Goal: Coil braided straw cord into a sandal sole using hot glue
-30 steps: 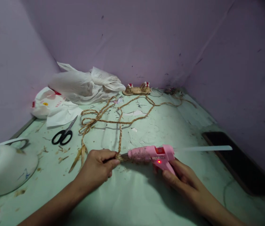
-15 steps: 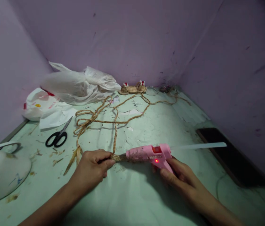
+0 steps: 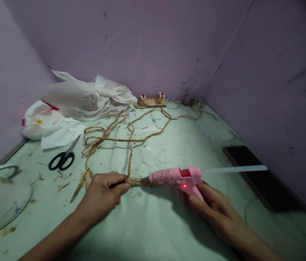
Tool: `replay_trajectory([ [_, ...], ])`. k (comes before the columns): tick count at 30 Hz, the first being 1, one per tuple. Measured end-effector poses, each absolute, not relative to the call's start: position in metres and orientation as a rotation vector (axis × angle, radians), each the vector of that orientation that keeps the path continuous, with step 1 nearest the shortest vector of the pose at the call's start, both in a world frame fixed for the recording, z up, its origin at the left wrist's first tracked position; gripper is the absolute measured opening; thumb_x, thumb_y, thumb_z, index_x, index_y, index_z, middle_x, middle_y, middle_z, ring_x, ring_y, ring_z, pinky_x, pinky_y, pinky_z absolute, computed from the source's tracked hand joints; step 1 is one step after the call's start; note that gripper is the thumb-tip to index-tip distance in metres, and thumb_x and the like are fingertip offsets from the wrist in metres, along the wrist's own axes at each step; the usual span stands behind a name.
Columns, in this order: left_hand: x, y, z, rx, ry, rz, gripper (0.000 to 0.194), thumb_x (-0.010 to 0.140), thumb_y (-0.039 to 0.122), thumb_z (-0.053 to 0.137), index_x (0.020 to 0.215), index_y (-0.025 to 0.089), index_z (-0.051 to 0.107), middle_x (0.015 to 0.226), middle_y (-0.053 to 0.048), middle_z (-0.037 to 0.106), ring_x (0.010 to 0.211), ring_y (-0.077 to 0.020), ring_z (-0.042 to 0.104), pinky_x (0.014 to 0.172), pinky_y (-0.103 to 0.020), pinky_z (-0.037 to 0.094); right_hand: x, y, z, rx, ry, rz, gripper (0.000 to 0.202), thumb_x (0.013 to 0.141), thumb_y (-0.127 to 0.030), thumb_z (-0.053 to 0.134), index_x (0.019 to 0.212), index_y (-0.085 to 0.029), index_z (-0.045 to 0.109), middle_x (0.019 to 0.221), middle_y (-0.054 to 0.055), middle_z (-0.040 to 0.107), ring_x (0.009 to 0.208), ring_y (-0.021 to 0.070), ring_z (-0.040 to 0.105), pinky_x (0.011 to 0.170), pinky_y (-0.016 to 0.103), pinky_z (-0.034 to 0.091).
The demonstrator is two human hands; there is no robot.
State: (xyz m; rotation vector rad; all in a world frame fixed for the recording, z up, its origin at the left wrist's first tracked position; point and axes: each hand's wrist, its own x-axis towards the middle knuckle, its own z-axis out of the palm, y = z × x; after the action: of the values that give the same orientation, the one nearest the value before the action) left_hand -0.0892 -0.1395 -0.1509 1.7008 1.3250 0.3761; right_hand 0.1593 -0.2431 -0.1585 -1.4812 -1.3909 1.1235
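Between thumb and fingers, my left hand (image 3: 102, 192) pinches the end of a small woven straw piece (image 3: 134, 181). A braided straw cord (image 3: 130, 152) runs up from that piece and loops across the table. My right hand (image 3: 212, 204) is wrapped round the handle of a pink hot glue gun (image 3: 176, 176), its red light lit. The gun's dark nozzle points left and lies at the right end of the straw piece; I cannot tell whether it touches. From the gun's back sticks out a long translucent glue stick (image 3: 237, 169).
Black-handled scissors (image 3: 64, 156) lie left of the cord. White plastic bags (image 3: 87, 98) sit at the back left, beside a finished-looking straw item (image 3: 150, 103) with red and white beads. A dark phone (image 3: 258, 177) rests at right, and a white lamp-like object (image 3: 3, 203) at left.
The glue gun has shifted slightly right along the straw piece, so more of it shows between my left fingers and the nozzle. The whole view has drifted a little.
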Motion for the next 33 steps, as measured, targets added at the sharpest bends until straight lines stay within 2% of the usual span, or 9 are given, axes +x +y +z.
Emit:
replay_trajectory([
  [5, -0.089, -0.139, -0.151, 1.71, 1.327, 0.377, 0.021, 0.073, 0.031, 0.055, 0.063, 0.015, 0.063, 0.051, 0.003, 0.048, 0.043, -0.008, 0.047, 0.04, -0.017, 0.035, 0.16, -0.242, -0.156, -1.481, -1.404, 1.115, 0.031, 0.087, -0.045, 0.049, 0.098, -0.021, 0.065, 0.063, -0.001, 0.048, 0.055, 0.0134, 0.042, 0.051, 0.024, 0.038],
  [9, -0.089, -0.139, -0.15, 1.699, 1.343, 0.376, 0.022, 0.074, 0.032, 0.055, 0.06, 0.016, 0.06, 0.047, 0.004, 0.045, 0.041, -0.0076, 0.044, 0.039, -0.017, 0.034, 0.161, -0.242, -0.153, -1.501, -1.41, 1.079, 0.03, 0.086, -0.045, 0.049, 0.093, -0.021, 0.066, 0.061, -0.001, 0.047, 0.055, 0.0137, 0.043, 0.054, 0.025, 0.039],
  [12, -0.089, -0.139, -0.149, 1.71, 1.352, 0.358, 0.023, 0.074, 0.032, 0.054, 0.058, 0.016, 0.058, 0.045, 0.004, 0.045, 0.04, -0.0073, 0.042, 0.038, -0.017, 0.033, 0.162, -0.243, -0.152, -1.497, -1.414, 1.099, 0.029, 0.086, -0.044, 0.05, 0.096, -0.021, 0.065, 0.061, -0.001, 0.047, 0.056, 0.0141, 0.043, 0.054, 0.026, 0.04],
  [18, -0.089, -0.139, -0.149, 1.714, 1.342, 0.372, 0.022, 0.074, 0.033, 0.054, 0.065, 0.015, 0.063, 0.051, 0.003, 0.048, 0.043, -0.0083, 0.047, 0.039, -0.017, 0.036, 0.163, -0.244, -0.151, -1.493, -1.376, 1.115, 0.025, 0.086, -0.041, 0.051, 0.079, -0.02, 0.062, 0.065, 0.0, 0.05, 0.06, 0.0139, 0.046, 0.057, 0.025, 0.042],
  [24, -0.088, -0.14, -0.149, 1.724, 1.347, 0.363, 0.024, 0.073, 0.035, 0.055, 0.06, 0.015, 0.061, 0.051, 0.003, 0.047, 0.043, -0.0082, 0.047, 0.039, -0.017, 0.035, 0.166, -0.246, -0.15, -1.511, -1.38, 1.097, 0.025, 0.085, -0.041, 0.051, 0.083, -0.019, 0.062, 0.063, -0.001, 0.049, 0.06, 0.0144, 0.047, 0.054, 0.024, 0.041],
  [29, -0.089, -0.14, -0.151, 1.712, 1.352, 0.365, 0.024, 0.073, 0.036, 0.055, 0.066, 0.015, 0.064, 0.053, 0.003, 0.048, 0.043, -0.0085, 0.048, 0.039, -0.017, 0.035, 0.17, -0.247, -0.153, -1.517, -1.376, 1.057, 0.022, 0.085, -0.039, 0.053, 0.079, -0.02, 0.061, 0.058, -0.003, 0.043, 0.054, 0.0124, 0.043, 0.055, 0.024, 0.041],
  [33, -0.089, -0.14, -0.151, 1.741, 1.346, 0.361, 0.025, 0.074, 0.036, 0.054, 0.066, 0.015, 0.064, 0.056, 0.002, 0.051, 0.044, -0.0083, 0.048, 0.039, -0.018, 0.036, 0.172, -0.249, -0.154, -1.514, -1.371, 1.061, 0.021, 0.085, -0.039, 0.053, 0.08, -0.021, 0.061, 0.059, -0.003, 0.045, 0.055, 0.0127, 0.044, 0.056, 0.025, 0.042],
])
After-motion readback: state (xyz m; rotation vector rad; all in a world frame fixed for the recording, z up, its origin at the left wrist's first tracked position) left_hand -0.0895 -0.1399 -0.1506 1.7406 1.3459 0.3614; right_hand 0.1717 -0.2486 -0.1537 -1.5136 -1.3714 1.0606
